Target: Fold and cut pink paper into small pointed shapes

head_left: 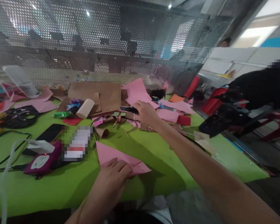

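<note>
A folded piece of pink paper with pointed corners lies on the green tabletop near the front edge. My left hand rests over its lower part, fingers bent and holding it against the table. Farther off, my right hand is stretched out to the scrap pile. Its fingers are closed around a dark-handled tool with a flat metal blade pointing left. Blur hides the tool's exact kind. Brown cardboard and more pink sheets lie around that hand.
On the left are a purple power strip, a white charger, cables and a black tape roll. A paper tube and a pencil lie mid-table. Perforated metal mesh stands behind. A person in black is at right.
</note>
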Action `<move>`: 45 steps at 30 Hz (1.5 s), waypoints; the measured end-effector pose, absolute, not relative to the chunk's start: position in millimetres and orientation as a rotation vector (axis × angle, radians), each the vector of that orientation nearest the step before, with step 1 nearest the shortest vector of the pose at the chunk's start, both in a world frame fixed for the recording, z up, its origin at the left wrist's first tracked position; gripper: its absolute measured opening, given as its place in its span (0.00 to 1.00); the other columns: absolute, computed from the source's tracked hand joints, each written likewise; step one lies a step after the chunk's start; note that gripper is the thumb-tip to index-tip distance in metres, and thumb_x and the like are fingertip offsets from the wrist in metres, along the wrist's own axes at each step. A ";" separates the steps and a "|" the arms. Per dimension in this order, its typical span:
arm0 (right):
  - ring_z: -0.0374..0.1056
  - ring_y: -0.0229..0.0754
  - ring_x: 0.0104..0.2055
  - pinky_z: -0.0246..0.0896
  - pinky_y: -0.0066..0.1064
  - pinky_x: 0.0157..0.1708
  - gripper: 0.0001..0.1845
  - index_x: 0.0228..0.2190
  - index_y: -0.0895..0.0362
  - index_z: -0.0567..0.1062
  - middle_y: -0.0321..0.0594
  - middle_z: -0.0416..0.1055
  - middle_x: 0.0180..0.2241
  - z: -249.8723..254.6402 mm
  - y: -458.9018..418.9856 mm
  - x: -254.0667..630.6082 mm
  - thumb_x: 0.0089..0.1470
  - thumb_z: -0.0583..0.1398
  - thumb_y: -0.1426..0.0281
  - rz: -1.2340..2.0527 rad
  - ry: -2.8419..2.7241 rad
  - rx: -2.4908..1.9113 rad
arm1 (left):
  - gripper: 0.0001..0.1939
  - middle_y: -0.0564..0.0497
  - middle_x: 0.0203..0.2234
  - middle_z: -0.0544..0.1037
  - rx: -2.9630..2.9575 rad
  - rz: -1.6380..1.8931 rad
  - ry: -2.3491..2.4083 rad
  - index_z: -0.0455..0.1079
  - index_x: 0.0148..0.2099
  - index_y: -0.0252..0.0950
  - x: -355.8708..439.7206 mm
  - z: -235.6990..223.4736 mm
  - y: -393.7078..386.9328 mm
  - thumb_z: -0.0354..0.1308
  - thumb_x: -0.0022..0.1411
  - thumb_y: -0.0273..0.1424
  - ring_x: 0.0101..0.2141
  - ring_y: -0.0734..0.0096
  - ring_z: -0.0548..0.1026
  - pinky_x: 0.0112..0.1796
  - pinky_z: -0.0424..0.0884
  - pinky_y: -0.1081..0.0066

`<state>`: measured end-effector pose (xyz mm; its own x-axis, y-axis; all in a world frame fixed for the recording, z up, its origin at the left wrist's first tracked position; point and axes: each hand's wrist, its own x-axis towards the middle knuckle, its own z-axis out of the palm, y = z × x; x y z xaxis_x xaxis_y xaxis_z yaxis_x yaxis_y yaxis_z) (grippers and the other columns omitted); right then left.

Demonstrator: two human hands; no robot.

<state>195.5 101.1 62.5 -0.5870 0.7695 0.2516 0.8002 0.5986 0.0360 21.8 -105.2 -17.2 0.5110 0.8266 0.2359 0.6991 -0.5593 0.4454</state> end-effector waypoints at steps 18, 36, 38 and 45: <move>0.70 0.47 0.43 0.63 0.33 0.38 0.26 0.52 0.53 0.66 0.43 0.73 0.45 52.3 -53.7 295.6 0.51 0.53 0.75 0.931 -2.316 -1.571 | 0.04 0.54 0.31 0.77 2.049 0.769 1.383 0.66 0.39 0.40 12.8 -16.2 -101.3 0.50 0.67 0.32 0.30 0.68 0.74 0.32 0.67 0.71; 0.68 0.50 0.52 0.60 0.40 0.52 0.26 0.60 0.44 0.66 0.42 0.72 0.53 34.7 -49.8 296.8 0.60 0.57 0.68 0.792 -2.656 -1.364 | 0.10 0.49 0.42 0.79 2.084 0.872 1.469 0.67 0.49 0.40 9.5 -24.9 -95.9 0.52 0.67 0.32 0.42 0.63 0.77 0.41 0.73 0.66; 0.69 0.50 0.49 0.61 0.38 0.47 0.30 0.60 0.43 0.66 0.43 0.71 0.49 36.8 -49.5 295.2 0.57 0.60 0.69 0.784 -2.702 -1.386 | 0.10 0.50 0.42 0.79 2.107 0.890 1.475 0.67 0.49 0.40 10.0 -25.3 -96.4 0.51 0.67 0.32 0.42 0.64 0.77 0.41 0.73 0.66; 0.68 0.46 0.41 0.59 0.33 0.39 0.35 0.60 0.38 0.65 0.39 0.67 0.40 34.4 -46.6 299.2 0.54 0.60 0.74 0.672 -2.825 -1.373 | 0.09 0.49 0.41 0.78 2.182 0.885 1.549 0.67 0.48 0.39 12.0 -28.6 -96.4 0.51 0.67 0.30 0.42 0.63 0.76 0.41 0.73 0.65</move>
